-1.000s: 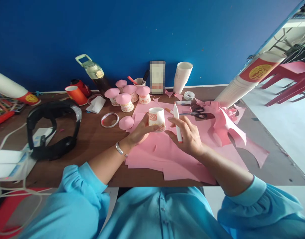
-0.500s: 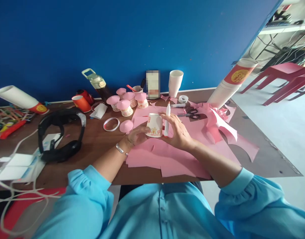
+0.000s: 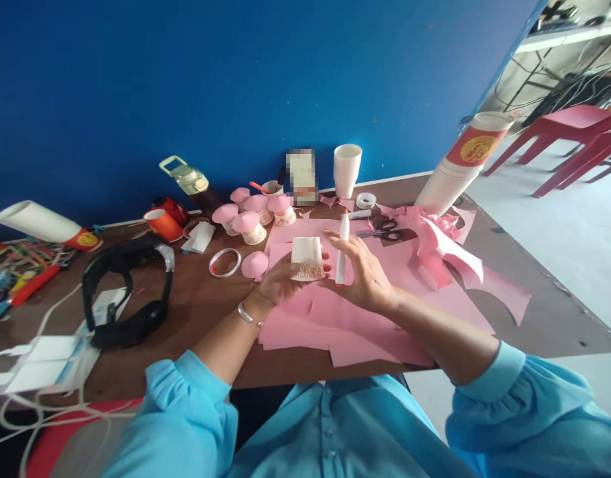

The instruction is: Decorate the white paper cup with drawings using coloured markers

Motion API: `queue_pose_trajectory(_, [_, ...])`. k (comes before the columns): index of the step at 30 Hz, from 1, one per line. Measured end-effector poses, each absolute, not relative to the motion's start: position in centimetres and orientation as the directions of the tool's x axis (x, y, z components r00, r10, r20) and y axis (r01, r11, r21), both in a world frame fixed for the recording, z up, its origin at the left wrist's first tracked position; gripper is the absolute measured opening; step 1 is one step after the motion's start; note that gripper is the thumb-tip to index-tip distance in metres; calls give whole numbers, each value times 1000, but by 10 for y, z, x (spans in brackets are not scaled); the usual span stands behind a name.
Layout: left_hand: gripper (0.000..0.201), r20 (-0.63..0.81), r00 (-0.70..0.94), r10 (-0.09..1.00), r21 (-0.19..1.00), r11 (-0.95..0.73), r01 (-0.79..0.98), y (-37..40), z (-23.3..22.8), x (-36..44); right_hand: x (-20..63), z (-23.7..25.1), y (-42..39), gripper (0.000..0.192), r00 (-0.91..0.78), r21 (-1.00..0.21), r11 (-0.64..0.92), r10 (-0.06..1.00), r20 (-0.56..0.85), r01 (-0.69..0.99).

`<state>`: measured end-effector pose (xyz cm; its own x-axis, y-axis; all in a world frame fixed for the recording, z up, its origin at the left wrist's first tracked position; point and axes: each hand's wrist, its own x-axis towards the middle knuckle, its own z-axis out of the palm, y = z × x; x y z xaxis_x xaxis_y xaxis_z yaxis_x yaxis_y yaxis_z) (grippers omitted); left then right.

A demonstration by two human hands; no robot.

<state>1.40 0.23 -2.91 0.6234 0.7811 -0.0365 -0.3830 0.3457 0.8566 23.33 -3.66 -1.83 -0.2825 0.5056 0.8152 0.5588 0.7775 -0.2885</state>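
Observation:
My left hand (image 3: 281,282) is closed around a white paper cup (image 3: 306,255), turned upside down, with orange and yellow flowers and grass drawn along its lower edge. Close on its right, a white marker (image 3: 342,255) with an orange tip stands upright in my right hand (image 3: 368,275), between thumb and fingers. Under both hands lie pink paper sheets (image 3: 375,325). A loose pink paper cone (image 3: 255,264) sits left of the cup. Behind it stand several decorated cups with pink cone tops (image 3: 249,224).
Scissors (image 3: 385,230), a tape roll (image 3: 366,200) and pink scraps (image 3: 449,252) lie to the right. Stacked cups (image 3: 347,169) stand at the back, and a taller stack (image 3: 465,159) leans at right. At left are a black headset (image 3: 129,285), a bottle (image 3: 190,182) and white cables (image 3: 41,405).
The cup has turned in my left hand, so a blank white side now shows above the drawn flowers. My right hand with the marker has shifted slightly right of the cup.

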Motion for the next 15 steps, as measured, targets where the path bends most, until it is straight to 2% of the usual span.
queue_pose_trajectory(3, [55, -56, 578, 814, 843, 349, -409, 2, -29, 14, 236, -13, -40, 64, -271, -263, 785, 474, 838, 561])
queue_pose_trajectory(5, [55, -45, 517, 855, 885, 274, -376, 2, -29, 16, 238, -8, -43, 46, -275, -255, 795, 461, 844, 550])
queue_pose_trajectory(7, [59, -29, 441, 897, 939, 176, -296, 1, -29, 19, 241, -3, -47, 38, -289, -247, 811, 447, 847, 530])
queue_pose_trajectory(11, [61, 30, 384, 923, 989, 29, -147, -1, -29, 22, 243, 5, -57, 36, -345, -177, 806, 425, 837, 564])
queue_pose_trajectory(15, [64, 19, 367, 930, 987, 42, -157, 1, -33, 21, 240, 8, -62, 38, -353, -170, 818, 412, 840, 549])
